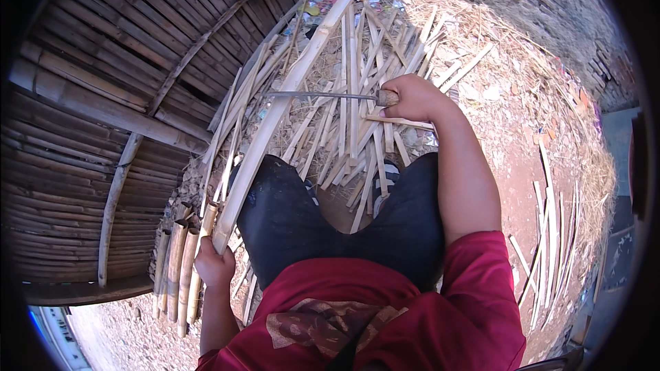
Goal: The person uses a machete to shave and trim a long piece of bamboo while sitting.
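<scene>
A long pale bamboo strip slants from beside my left thigh up and away over the pile ahead. My left hand is closed around its near end. In my right hand is the stubby handle of a long-bladed knife, fingers wrapped round it. The thin blade points left and lies across the middle of the strip, at or touching it. Between and beyond my knees is a heap of split bamboo strips, lying at many angles on the ground.
A slatted bamboo wall rises close on the left. Several bamboo poles stand or lean beside my left arm. More thin strips lie on the dirt at right. A worn brick wall stands at the far right, with straw below it.
</scene>
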Available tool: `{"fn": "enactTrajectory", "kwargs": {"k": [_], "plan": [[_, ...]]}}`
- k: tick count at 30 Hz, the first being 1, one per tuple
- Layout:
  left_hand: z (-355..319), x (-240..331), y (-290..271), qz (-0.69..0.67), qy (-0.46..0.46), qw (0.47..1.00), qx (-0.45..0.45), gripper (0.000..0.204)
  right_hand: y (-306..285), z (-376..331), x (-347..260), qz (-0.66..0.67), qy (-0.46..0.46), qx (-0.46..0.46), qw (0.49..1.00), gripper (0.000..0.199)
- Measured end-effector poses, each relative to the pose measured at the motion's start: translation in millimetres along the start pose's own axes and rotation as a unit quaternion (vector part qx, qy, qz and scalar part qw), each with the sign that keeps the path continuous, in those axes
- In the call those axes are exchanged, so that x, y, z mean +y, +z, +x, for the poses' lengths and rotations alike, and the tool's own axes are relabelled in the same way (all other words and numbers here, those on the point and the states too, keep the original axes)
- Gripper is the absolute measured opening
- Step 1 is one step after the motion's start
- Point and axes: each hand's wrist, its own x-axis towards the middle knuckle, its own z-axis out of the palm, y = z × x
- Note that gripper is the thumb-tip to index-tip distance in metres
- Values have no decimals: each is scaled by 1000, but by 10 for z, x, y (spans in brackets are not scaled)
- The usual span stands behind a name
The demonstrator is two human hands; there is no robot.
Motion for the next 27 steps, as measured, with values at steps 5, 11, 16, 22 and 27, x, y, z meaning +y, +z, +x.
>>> {"fn": "enactTrajectory", "kwargs": {"k": [5, 11, 16, 22, 27], "plan": [[-13, 59, -3, -22, -15, 999, 27, 21, 47, 85, 139, 42, 11, 31, 999, 50], [-42, -25, -57, 8, -15, 1000, 12, 22, -58, 33, 128, -88, 121, 170, 974, 38], [-58, -164, -63, 31, 1, 1000, 1, 31, -148, -28, 173, -84, 137, 196, 967, 35], [-20, -16, -124, 6, -17, 1000, -6, 23, -57, -6, 66, -95, 64, 102, 988, 37], [-42, -28, -124, 12, -18, 1000, -8, 23, -8, 68, 262, -75, 129, 193, 970, 33]]}}
